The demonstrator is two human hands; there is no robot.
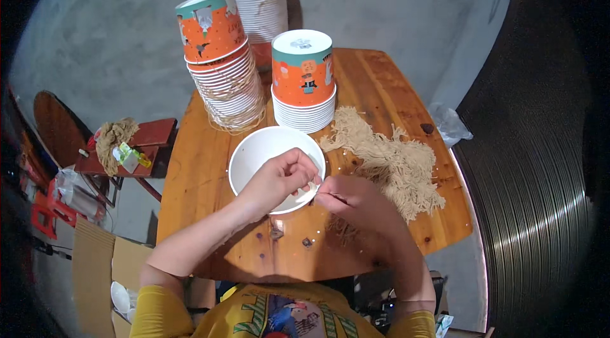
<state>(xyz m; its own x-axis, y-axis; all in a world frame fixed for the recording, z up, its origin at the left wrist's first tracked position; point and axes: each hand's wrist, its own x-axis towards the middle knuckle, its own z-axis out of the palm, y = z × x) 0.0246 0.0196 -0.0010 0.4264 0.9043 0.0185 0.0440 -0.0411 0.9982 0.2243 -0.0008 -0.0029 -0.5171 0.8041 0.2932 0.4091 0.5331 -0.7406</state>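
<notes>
My left hand (283, 176) is over the right side of an open white paper bucket (244, 147), its thumb and fingers closed in a pinch. Just beside it, at the bucket's right rim, my right hand (356, 197) is pinched as well, its fingertips almost meeting those of the left. Between the fingertips shows a small whitish piece (312, 189), too small to name. To the right of the bucket lies a loose heap of tan strings (397, 166), part of it behind my right hand.
Two upside-down stacks of orange-and-green paper buckets, a left stack (216, 52) with strings hanging around it and a right stack (304, 84), stand on the wooden table (210, 211). A taller white stack (257, 1) rises behind. Far left, a bench (149, 135) carries more strings.
</notes>
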